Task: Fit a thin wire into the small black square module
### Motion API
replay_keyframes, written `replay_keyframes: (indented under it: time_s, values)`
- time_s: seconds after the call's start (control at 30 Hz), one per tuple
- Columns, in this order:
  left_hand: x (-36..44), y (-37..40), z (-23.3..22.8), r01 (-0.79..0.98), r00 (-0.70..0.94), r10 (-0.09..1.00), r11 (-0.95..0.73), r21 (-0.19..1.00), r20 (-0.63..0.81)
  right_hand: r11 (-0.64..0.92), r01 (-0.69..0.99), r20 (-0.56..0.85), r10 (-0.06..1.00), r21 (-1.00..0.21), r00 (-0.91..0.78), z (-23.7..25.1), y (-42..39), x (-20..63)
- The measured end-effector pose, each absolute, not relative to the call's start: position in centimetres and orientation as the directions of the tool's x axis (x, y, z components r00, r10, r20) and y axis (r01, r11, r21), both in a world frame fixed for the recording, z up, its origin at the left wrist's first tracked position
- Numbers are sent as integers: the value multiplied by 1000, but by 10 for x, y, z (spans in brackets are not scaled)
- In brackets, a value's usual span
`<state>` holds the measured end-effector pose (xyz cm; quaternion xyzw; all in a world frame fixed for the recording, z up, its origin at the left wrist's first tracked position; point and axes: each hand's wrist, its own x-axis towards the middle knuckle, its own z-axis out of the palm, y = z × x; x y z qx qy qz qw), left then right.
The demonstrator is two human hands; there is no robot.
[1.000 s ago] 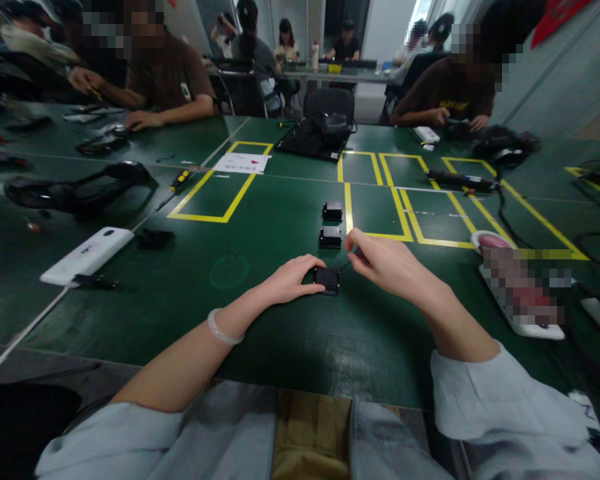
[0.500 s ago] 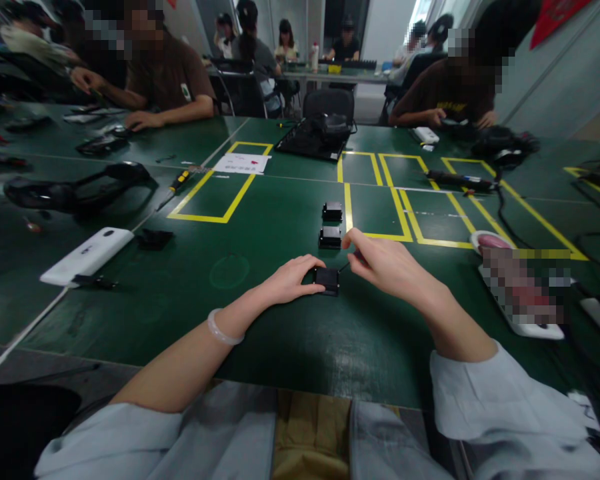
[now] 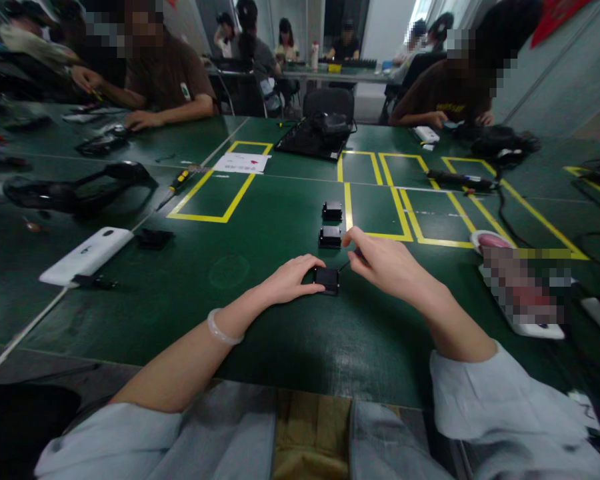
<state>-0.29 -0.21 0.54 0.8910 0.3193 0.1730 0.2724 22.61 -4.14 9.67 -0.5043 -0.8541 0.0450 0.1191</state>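
Small black box (image 3: pixel 327 279) — flat on green worktop (image 3: pixel 260 313), nearest of three in a row. Left hand (image 3: pixel 287 280) closed on its left edge; right hand (image 3: pixel 385 263) pinching a thin dark tool (image 3: pixel 347 263) — tip at box.

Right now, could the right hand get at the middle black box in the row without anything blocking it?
Probably yes: the right hand hovers just beside the middle black box, with only bare green table between them.

Small black square module (image 3: pixel 327 279) lies flat on the green table (image 3: pixel 260 320).
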Motion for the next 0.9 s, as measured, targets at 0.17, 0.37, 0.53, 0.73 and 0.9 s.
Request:
replay_keyframes:
  time_s: [0.17, 0.37, 0.53, 0.73, 0.9]
  values:
    - [-3, -2, 5, 480, 734, 667, -640, 600, 124, 472, 859, 153, 880, -199, -449, 95, -40, 226]
    - [-3, -2, 5, 482, 735, 667, -641, 597, 123, 465, 871, 142, 884, -161, -446, 93, -38, 226]
    - [-3, -2, 6, 476, 736, 664, -647, 596, 132, 473, 853, 139, 881, -221, -453, 98, -42, 224]
    - [-2, -2, 6, 482, 736, 666, -638, 600, 118, 455, 877, 129, 889, -155, -439, 97, -40, 224]
    - [-2, -2, 6, 483, 733, 670, -637, 601, 121, 457, 879, 121, 888, -136, -443, 96, -40, 225]
